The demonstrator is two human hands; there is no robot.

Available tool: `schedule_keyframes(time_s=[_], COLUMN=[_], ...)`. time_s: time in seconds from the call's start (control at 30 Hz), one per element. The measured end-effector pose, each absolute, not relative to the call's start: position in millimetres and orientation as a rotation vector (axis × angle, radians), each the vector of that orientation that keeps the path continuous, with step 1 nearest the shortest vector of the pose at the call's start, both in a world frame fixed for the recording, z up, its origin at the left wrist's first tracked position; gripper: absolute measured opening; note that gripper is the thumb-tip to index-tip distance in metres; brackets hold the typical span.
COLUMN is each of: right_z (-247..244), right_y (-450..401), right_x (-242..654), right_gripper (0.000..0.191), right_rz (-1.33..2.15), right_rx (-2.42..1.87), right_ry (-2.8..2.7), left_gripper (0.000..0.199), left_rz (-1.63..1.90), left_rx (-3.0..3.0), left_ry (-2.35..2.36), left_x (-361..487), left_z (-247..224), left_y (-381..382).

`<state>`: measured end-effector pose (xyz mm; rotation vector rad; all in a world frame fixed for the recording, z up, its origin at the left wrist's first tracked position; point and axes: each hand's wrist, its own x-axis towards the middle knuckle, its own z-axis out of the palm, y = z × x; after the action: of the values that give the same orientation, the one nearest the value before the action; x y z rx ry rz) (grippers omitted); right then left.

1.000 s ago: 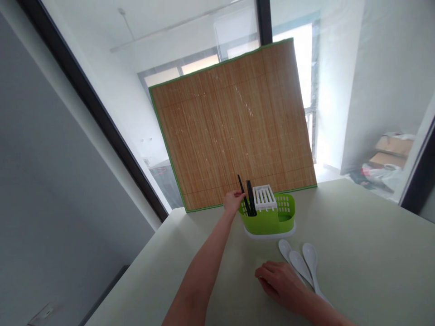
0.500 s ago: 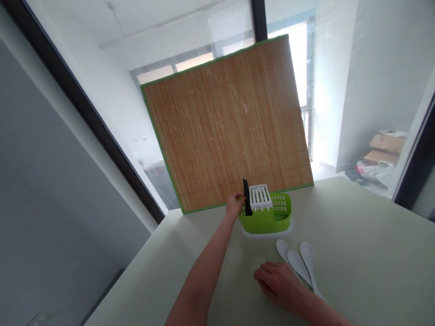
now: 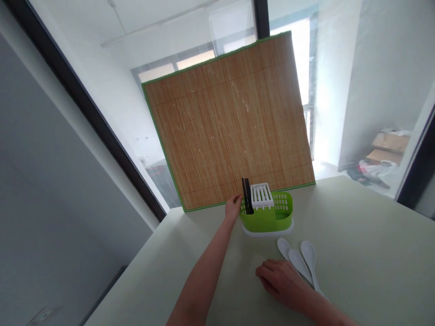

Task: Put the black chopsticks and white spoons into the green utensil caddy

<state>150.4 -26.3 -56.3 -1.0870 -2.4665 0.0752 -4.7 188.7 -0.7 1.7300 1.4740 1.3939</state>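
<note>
My left hand (image 3: 233, 206) reaches forward to the left end of a green utensil caddy (image 3: 260, 222) with a white base. Its fingers are closed together beside the caddy's rim; whether they pinch anything is hidden. Just right of those fingertips, black chopsticks (image 3: 247, 197) stand upright in the left compartment. A white slatted piece (image 3: 261, 194) covers the middle of the caddy. Nearer to me, my right hand (image 3: 280, 278) rests on the table with its fingers curled in and nothing visible in them. Beside it lie three white spoons (image 3: 308, 253), the handle of one partly hidden by the hand.
Behind the caddy a bamboo mat (image 3: 227, 127) with green edging leans against the glass. The pale table (image 3: 367, 231) stretches out to the right. Beyond the glass, cardboard boxes (image 3: 389, 145) and plastic bags lie on the floor.
My left hand has drawn slightly left, off the black chopsticks. They now stand a little apart at the top. My right hand has stayed in place.
</note>
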Motion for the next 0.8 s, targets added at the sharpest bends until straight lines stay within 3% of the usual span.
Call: schedule_keyframes(time_s=[0.23, 0.33, 0.43, 0.8], right_z=[-47.1, -43.6, -43.6, -63.8], right_y=[-18.9, -8.3, 3.1, 17.8], right_x=[168.1, 190.0, 209.7, 210.9], right_gripper=[0.015, 0.032, 0.037, 0.018], right_rz=[0.103, 0.057, 0.018, 0.134], right_rx=[-1.309, -1.559, -1.743, -1.879], right_ry=[-2.349, -2.162, -2.078, -2.108], left_gripper=[0.031, 0.03, 0.03, 0.024], left_rz=[1.7, 1.814, 1.72, 1.386], left_rx=[1.566, 1.49, 1.458, 1.587], left_ry=[1.558, 1.529, 1.529, 1.386], left_x=[-19.7, -23.5, -21.0, 5.5], left_z=[-4.8, -21.4, -44.1, -78.7], left_y=[139.7, 96.7, 53.8, 8.0])
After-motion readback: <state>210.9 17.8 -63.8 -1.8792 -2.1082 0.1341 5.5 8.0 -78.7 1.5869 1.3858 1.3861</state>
